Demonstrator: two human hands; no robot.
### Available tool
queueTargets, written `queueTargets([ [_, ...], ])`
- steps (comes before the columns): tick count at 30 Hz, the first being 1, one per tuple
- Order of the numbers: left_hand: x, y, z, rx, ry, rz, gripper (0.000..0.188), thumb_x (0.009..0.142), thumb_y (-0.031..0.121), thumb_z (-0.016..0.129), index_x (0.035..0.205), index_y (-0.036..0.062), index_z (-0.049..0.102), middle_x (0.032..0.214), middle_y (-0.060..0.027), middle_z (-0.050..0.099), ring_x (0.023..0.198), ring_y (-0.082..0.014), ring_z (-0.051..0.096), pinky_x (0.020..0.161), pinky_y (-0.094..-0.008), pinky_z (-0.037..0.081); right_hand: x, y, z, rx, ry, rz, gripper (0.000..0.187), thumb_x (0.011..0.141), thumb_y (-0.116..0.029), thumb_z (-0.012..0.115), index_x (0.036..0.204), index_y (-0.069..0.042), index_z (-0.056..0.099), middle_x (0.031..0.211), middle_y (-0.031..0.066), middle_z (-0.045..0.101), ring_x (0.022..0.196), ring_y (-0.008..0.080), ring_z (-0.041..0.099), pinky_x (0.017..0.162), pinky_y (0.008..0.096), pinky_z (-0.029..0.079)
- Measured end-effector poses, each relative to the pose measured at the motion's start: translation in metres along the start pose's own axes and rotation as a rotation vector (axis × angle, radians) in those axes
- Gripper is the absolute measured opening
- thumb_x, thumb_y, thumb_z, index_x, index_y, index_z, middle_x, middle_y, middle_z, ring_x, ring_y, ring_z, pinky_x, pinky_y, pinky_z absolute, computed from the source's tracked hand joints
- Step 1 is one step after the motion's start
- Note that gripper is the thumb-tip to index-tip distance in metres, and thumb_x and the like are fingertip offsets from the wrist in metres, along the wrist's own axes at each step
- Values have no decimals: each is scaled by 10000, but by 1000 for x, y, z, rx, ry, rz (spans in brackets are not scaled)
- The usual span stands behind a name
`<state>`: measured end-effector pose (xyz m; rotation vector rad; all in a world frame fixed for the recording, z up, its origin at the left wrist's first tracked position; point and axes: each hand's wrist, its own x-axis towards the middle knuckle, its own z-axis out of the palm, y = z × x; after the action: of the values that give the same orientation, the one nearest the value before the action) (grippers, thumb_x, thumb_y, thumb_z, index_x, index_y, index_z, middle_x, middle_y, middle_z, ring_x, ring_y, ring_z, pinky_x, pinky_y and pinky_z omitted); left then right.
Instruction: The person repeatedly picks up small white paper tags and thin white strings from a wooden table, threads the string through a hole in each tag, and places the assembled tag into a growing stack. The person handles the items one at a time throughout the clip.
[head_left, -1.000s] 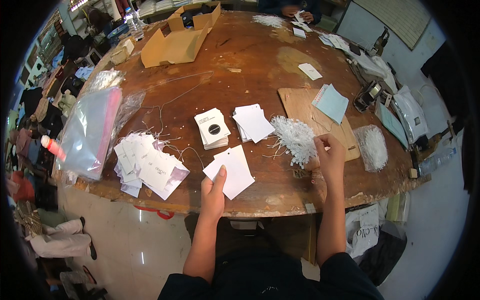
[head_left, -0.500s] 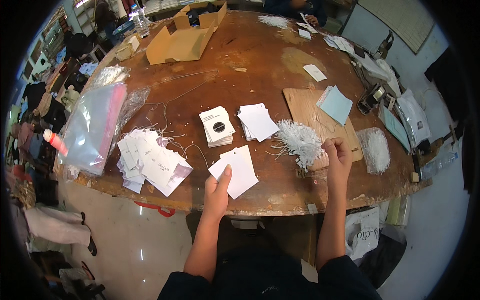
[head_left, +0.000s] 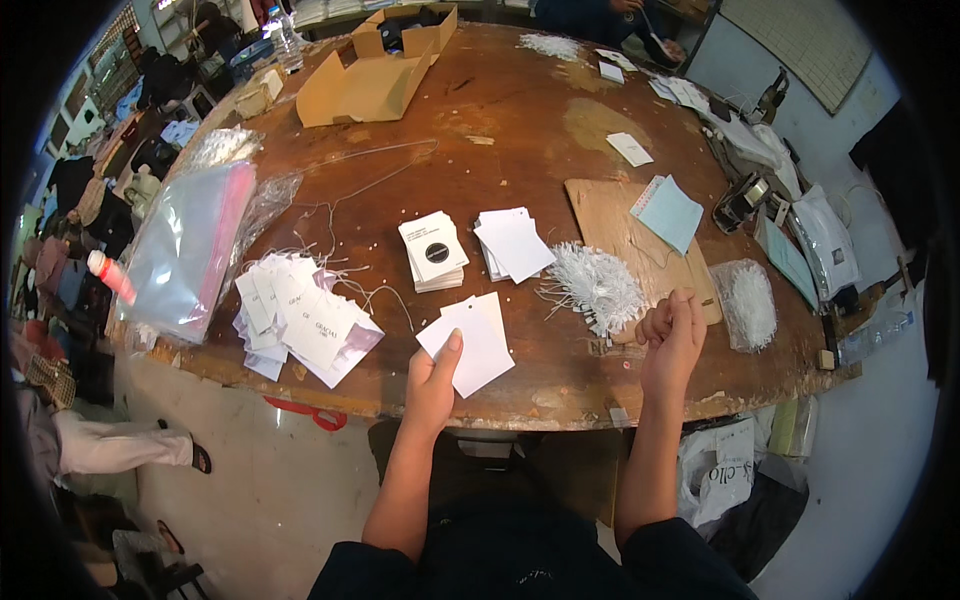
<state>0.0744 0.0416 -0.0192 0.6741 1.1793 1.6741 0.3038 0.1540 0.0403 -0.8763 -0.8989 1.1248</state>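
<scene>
At the table, the left hand holds white cards; the right hand is curled near white strings, and I cannot tell if it holds anything.

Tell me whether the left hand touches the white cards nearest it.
Touching. The head view shows the left hand with its thumb lying over the face of the white cards.

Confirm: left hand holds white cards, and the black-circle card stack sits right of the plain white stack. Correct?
Not quite: the black-circle card stack sits left of the plain white stack, as the head view shows. The left hand does hold white cards.
</scene>
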Motion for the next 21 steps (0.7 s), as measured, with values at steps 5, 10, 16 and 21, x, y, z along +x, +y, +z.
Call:
queueTargets([
  [5, -4, -1, 2, 28, 3, 23, 401, 1029, 306, 538, 1191, -51, 622, 1042, -40, 665, 926, -82, 598, 797, -261, 479, -2, 2, -1, 48, -65, 178, 219, 1019, -211, 492, 837, -90, 468, 620, -14, 405, 522, 100, 391, 489, 280, 365],
  [10, -4, 2, 0, 41, -100, -50, 387, 1026, 265, 538, 1244, -50, 590, 1101, -60, 661, 966, -103, 618, 834, -273, 492, -6, 5, -4, 82, -28, 76, 238, 1039, -210, 450, 864, -51, 477, 689, 53, 515, 575, 162, 512, 576, 318, 479],
  [16, -14, 3, 8, 30, -369, -82, 389, 1033, 287, 520, 1245, -31, 589, 1082, -40, 654, 972, -87, 594, 828, -264, 491, -60, 45, 32, 248, -478, 490, 62, 976, -90, 584, 981, -46, 628, 1166, 69, 612, 1018, 190, 627, 865, 317, 519],
  [21, -19, 2, 1, 2, -409, -207, 379, 1034, 295, 517, 1226, -22, 598, 1063, -31, 647, 963, -79, 584, 820, -260, 486, -66, 47, 48, 393, -618, 679, 63, 980, -101, 564, 986, -53, 605, 1146, 90, 606, 1023, 188, 623, 892, 340, 514],
])
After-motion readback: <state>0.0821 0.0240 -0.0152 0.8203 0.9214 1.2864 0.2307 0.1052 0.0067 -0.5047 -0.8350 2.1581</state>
